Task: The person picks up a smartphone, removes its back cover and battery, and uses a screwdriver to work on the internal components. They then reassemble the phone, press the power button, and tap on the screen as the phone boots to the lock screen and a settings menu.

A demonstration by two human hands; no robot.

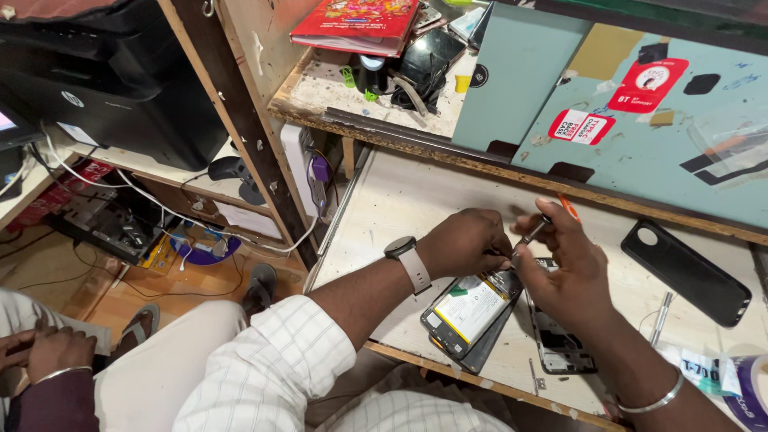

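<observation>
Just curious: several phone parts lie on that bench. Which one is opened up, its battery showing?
The opened phone under the left hand; the black case lies apart at right.

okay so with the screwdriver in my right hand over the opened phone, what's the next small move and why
Probably lower the screwdriver tip onto the top edge of the opened phone: your right hand holds it tilted just above there, and your left hand already steadies that end.
</observation>
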